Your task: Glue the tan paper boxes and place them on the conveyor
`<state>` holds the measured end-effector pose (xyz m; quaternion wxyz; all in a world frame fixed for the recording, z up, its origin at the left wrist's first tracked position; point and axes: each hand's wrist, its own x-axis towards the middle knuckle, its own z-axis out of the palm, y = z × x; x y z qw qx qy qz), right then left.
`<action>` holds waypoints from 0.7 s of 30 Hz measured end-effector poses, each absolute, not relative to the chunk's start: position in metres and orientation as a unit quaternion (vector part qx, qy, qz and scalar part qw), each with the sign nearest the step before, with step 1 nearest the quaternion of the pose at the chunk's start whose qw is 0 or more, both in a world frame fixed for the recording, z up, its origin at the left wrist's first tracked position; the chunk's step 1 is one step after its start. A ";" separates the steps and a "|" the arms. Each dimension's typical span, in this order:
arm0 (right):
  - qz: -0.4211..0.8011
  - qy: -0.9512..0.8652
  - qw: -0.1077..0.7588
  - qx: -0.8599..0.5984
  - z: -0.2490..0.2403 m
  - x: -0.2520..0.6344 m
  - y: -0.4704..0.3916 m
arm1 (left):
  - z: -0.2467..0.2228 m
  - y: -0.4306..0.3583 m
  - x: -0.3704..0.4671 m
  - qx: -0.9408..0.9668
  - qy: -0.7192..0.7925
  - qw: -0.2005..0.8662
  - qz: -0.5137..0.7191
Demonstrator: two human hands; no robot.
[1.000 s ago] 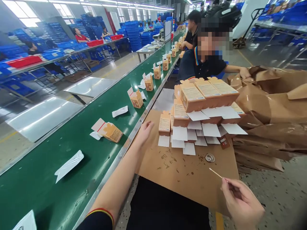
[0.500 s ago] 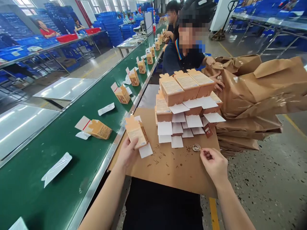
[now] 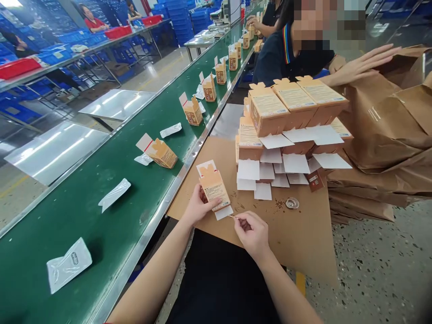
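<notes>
An orange-brown carton point(image 3: 214, 188) with open flaps is in my left hand point(image 3: 199, 203), thumb across its printed face. Close to the carton's lower white flap, my right hand point(image 3: 251, 230) pinches a thin stick point(image 3: 232, 217), whose tip reaches the flap. A small clear round dish point(image 3: 292, 203) rests on the cardboard sheet point(image 3: 290, 243), with brown specks beside it. Behind it stand stacked cartons point(image 3: 270, 112), their white flaps hanging toward me.
A green conveyor point(image 3: 114, 225) on the left carries white sachets point(image 3: 69, 263) and open cartons point(image 3: 164, 153). Across the stack, a person point(image 3: 297, 54) has a hand on brown wrapping paper point(image 3: 388, 126). A metal rail edges the conveyor.
My right hand has moved left from the clear dish to the held carton, bringing the stick. The carton is tilted differently in my left hand. The other person's hand has shifted over the paper.
</notes>
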<state>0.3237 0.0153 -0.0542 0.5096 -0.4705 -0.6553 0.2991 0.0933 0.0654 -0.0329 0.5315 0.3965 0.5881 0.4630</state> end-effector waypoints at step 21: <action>0.258 -0.620 0.539 -0.508 -0.038 0.389 -0.026 | -0.047 0.021 0.117 0.502 0.652 0.384 0.419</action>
